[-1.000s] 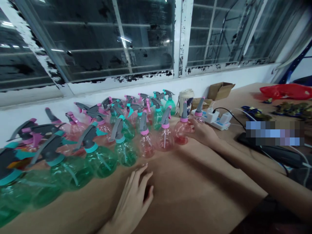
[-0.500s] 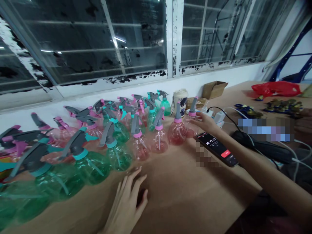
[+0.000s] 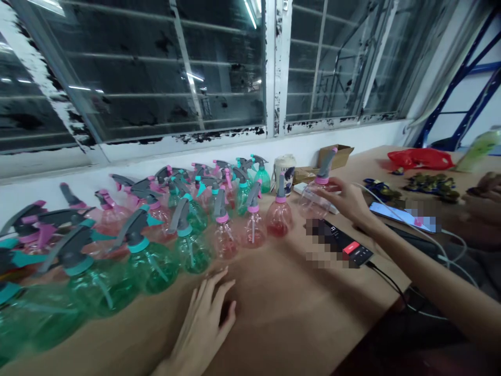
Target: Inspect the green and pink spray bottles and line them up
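My right hand (image 3: 346, 197) grips a clear pink spray bottle (image 3: 313, 201) by its neck, just under the pink collar; the bottle leans slightly and its grey trigger head points up. To its left stands another pink spray bottle (image 3: 279, 218) with some reddish tint at the bottom. My left hand (image 3: 205, 313) lies on the brown table (image 3: 274, 303), fingers spread, holding nothing. In front of it is a green spray bottle (image 3: 191, 250) with a turquoise collar. Several more green and pink spray bottles stand in rows along the left and back.
A phone with a timer screen (image 3: 338, 243) lies below my right hand, and a lit phone (image 3: 403, 216) with white cables sits farther right. At the back are a patterned cup (image 3: 285, 175), a cardboard box (image 3: 334, 158) and a red plastic bag (image 3: 420, 158). Another person's hand (image 3: 489, 188) is at right.
My right hand has moved the pink spray bottle to the right, away from its pink neighbour, so a gap now shows between them. My left hand has stayed in place.
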Demonstrator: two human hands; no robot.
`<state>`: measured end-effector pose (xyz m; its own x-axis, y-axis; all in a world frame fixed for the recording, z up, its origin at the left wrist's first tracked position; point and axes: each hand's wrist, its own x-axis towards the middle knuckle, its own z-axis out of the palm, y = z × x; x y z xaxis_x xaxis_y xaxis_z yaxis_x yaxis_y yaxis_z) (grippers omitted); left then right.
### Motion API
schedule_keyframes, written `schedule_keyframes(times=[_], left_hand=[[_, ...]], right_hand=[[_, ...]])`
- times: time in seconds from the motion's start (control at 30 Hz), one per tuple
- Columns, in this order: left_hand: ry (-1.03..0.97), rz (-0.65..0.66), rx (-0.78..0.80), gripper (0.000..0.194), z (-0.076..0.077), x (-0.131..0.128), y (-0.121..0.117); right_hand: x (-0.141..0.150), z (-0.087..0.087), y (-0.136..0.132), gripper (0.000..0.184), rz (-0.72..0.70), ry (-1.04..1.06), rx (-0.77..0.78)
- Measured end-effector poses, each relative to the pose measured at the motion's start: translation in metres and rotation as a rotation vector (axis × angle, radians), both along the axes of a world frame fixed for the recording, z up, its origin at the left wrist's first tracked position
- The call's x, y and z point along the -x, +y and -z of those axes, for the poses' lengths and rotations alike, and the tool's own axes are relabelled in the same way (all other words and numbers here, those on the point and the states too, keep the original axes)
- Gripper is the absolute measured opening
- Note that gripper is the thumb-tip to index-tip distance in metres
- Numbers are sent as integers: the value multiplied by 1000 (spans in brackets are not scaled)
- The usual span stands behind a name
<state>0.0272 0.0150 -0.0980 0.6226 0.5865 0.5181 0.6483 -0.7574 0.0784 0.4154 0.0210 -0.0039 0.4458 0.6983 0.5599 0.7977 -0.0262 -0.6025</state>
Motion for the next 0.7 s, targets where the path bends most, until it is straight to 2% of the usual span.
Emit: schedule_keyframes(times=[0.13, 0.23, 0.3, 0.4, 0.5, 0.7], left_hand=[[-72, 58, 67, 23, -5, -2, -5], [-148, 93, 239, 21, -17, -5, -16], [-205, 103, 375, 24, -28, -6, -24], [-290, 127, 511, 35, -47, -5, -36], [-343, 134, 599, 52, -62, 3, -45], [-409, 107, 690, 68, -79, 23, -54]], right_hand=[[39, -14, -55, 40, -164, -66, -19], [83, -13, -86, 40, -343, -69, -6], [115, -7, -98, 45, -442, -62, 28], [158, 7, -103, 43, -584, -6, 106], [191, 20, -99, 39, -672, -18, 112], [229, 35, -86, 27, -773, -35, 66]])
